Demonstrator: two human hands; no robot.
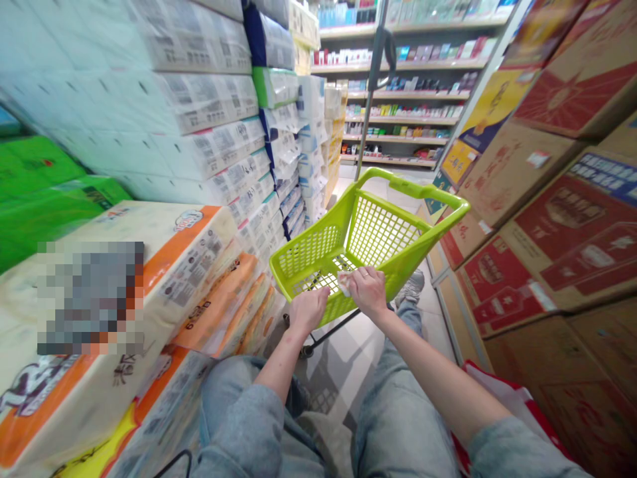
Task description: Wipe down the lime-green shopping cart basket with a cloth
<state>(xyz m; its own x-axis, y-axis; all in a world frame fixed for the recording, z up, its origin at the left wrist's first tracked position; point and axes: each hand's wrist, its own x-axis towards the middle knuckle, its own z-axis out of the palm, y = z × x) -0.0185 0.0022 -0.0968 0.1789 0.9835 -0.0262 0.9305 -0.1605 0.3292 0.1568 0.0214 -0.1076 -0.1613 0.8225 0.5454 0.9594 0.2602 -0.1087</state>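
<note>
A lime-green plastic shopping cart (308,262) with lattice walls stands in the aisle in front of my legs. My left hand (307,311) is closed round the cart's near rim, thumb on top. A little to the right, my right hand (367,289) presses a crumpled white wipe (344,283) against the same rim. Its fingers are bent over the wipe and partly hide it. The cart's handle (403,186) is at the far side, away from me. Through the lattice, the cart's floor shows.
Tall stacks of packaged tissue (213,99) line the left. A pixelated grey item (94,292) lies on a big cream-and-orange pack (199,232) beside me. Cardboard cartons (517,172) wall the right. Shelves of small goods (413,66) close the far end, behind a thin metal pole (369,119).
</note>
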